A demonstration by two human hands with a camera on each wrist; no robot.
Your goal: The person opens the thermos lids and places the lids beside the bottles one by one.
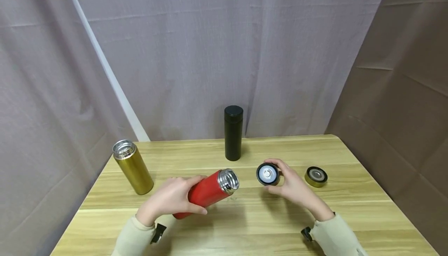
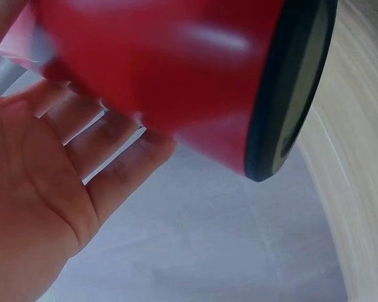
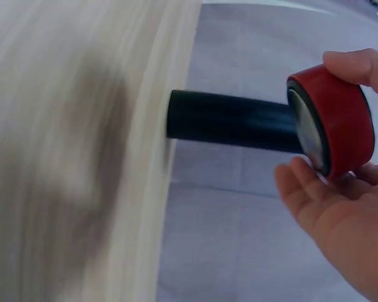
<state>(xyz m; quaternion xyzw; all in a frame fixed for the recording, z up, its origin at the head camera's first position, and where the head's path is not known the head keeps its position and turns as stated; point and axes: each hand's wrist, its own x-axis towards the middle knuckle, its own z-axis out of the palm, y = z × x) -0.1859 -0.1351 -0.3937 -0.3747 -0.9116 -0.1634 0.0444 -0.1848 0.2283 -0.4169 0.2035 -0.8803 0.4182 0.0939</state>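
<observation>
In the head view my left hand (image 1: 176, 197) grips a red thermos bottle (image 1: 207, 190), tilted with its bare steel mouth toward the right. The left wrist view shows the bottle's dark-rimmed base (image 2: 283, 94) and my fingers (image 2: 123, 148) along its side. To the right, my right hand (image 1: 292, 184) holds a red lid (image 3: 346, 119) between thumb and fingers, raised over the table. Its pale inner face, ringed in black, is turned to the left and up toward the head camera. A gap separates lid and bottle mouth.
A gold thermos bottle (image 1: 135, 170) without its lid stands at the left. Its gold lid (image 1: 316, 176) lies inner side up at the right. Toward the back edge of the wooden table (image 1: 280, 225) stands a closed black thermos bottle (image 1: 233, 135). Grey curtains (image 1: 196, 61) hang behind.
</observation>
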